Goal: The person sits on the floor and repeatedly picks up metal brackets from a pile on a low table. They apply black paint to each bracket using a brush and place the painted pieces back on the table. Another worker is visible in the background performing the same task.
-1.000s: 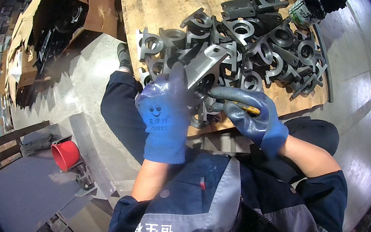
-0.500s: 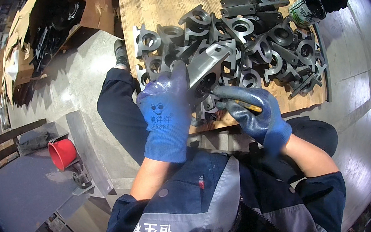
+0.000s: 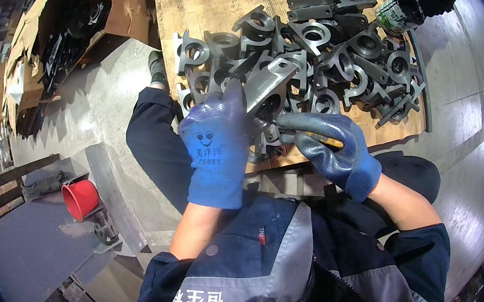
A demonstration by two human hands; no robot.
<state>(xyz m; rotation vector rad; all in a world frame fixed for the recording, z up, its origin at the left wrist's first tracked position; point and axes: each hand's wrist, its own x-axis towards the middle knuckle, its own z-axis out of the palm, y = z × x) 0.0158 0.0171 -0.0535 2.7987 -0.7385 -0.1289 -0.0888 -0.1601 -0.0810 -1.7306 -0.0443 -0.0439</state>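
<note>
In a blue knit glove with a darker coated palm, my left hand [image 3: 213, 148] is closed on the near end of a grey metal bracket [image 3: 273, 84]. The bracket is tilted, with its flat slotted face upward and its round bore toward my right hand. My right hand [image 3: 338, 148], also gloved, grips a slim tool with a yellow handle [image 3: 324, 139]. Its fingertips are at the edge of the bore, and the tool's working end is hidden. Just beyond, a pile of similar brackets [image 3: 315, 34] with round rings lies heaped, some overlapping.
The brackets lie on a wooden board top [image 3: 193, 3]. A tin can [image 3: 399, 12] stands at its right edge, beside a dark object. At far left is an open cardboard box [image 3: 127, 11] of dark parts. A red bucket [image 3: 81, 200] sits to my left, near a grey surface [image 3: 43, 254].
The bracket's far end has dipped slightly and shifted a little left. My right hand has moved very slightly along the bore's edge, still with the yellow-handled tool.
</note>
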